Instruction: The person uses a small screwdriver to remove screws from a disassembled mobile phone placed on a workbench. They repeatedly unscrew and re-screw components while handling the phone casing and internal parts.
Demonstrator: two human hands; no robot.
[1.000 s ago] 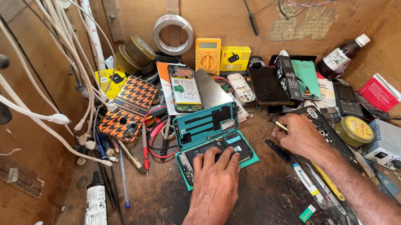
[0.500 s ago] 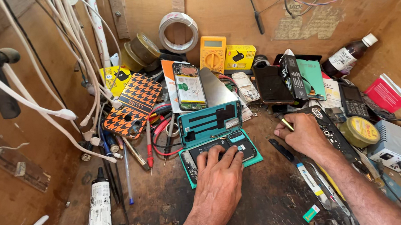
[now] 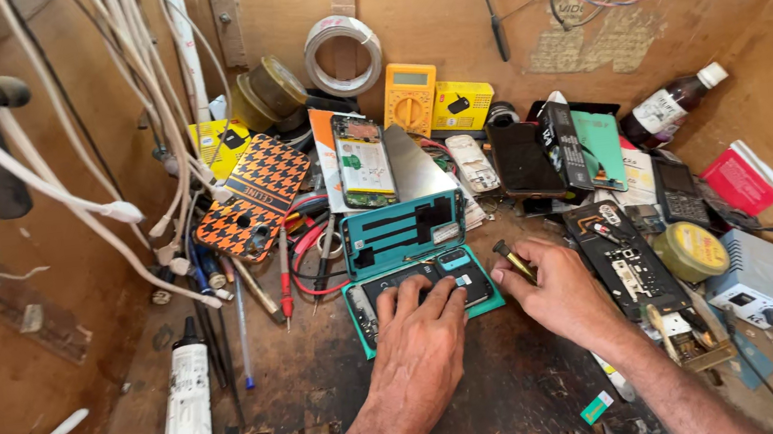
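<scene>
My left hand (image 3: 422,334) lies flat on an opened teal phone frame (image 3: 370,308), fingers spread over its black battery and boards. My right hand (image 3: 555,290) rests just right of that frame and is closed around a small yellow-handled screwdriver (image 3: 514,260), whose tip points up and left toward the frame's corner. A second teal phone shell (image 3: 401,232) lies directly behind the first. Both forearms come in from the bottom edge of the scorched wooden bench (image 3: 309,391).
A yellow multimeter (image 3: 410,98), a tape roll (image 3: 342,53), an orange patterned phone case (image 3: 250,199), a bare phone board (image 3: 363,160), dark phones (image 3: 520,158), a brown bottle (image 3: 670,105), a round tin (image 3: 691,250), a white glue tube (image 3: 186,414). White cables (image 3: 114,209) hang at left.
The view has shifted slightly. My left hand has settled a little further onto the teal frame; my right hand still holds the screwdriver close beside it.
</scene>
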